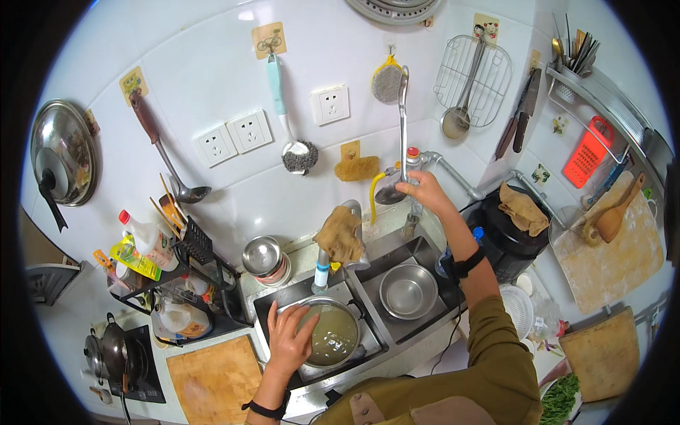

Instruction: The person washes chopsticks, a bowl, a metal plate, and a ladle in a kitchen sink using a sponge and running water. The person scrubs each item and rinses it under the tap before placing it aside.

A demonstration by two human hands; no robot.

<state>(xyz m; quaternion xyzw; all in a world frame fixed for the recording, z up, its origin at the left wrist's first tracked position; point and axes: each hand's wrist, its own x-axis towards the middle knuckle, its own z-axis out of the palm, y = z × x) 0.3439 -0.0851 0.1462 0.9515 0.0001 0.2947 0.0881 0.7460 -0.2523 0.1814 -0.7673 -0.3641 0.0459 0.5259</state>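
My right hand (pixel 423 192) grips a metal ladle (pixel 403 122) low on its handle, beside the faucet. The ladle stands nearly upright, its bowl pointing down and its handle running up the wall. Fingers apart and holding nothing, my left hand (pixel 291 337) is over the left edge of a metal pot (pixel 359 340); whether it touches the rim, I cannot tell. Cloudy yellowish-green liquid (pixel 333 332) fills much of the pot, which sits in the left sink basin. In the right basin is a round stainless steel bowl (pixel 408 292).
A wooden cutting board (pixel 215 380) lies left of the sink, below a black rack (pixel 234 313) of bottles. Behind the sink, a brown cloth (pixel 339 234) drapes over a pipe. A black cooker (pixel 494 244) stands at right. Small metal bowls (pixel 263 255) are stacked at the back.
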